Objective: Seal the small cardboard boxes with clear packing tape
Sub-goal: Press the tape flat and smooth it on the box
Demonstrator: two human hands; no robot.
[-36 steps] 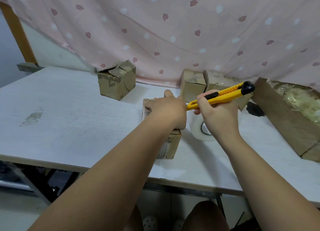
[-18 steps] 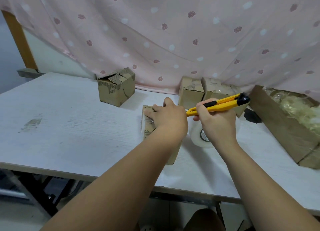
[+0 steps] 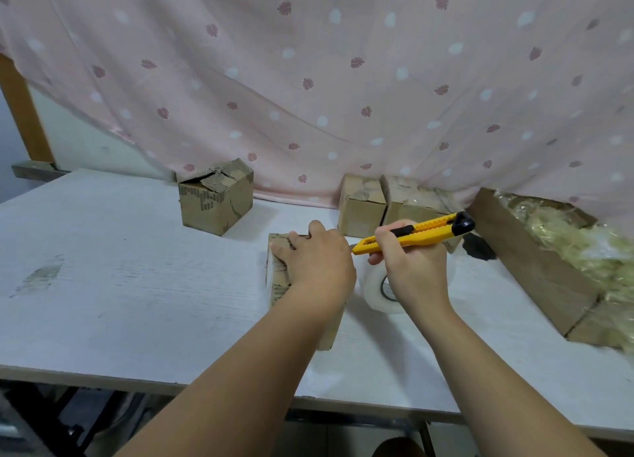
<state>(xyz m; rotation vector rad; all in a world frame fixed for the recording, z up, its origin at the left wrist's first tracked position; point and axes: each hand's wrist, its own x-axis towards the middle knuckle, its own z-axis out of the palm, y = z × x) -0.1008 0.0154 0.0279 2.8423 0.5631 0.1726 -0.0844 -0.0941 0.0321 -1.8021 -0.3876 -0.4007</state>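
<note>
Left grip [image 3: 319,264] curled over top of small box [image 3: 279,285], mid-table [image 3: 137,285]. Right grip [image 3: 411,271] wrapped round yellow knife [image 3: 418,233], tip pointing at box. Tape roll [image 3: 374,288] just beside box, under right wrist. More boxes [image 3: 362,206] behind.

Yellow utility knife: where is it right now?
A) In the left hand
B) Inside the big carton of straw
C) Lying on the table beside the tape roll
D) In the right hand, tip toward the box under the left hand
D: the right hand grips the yellow utility knife, its tip pointing toward the small cardboard box that the left hand holds on the table.
</note>
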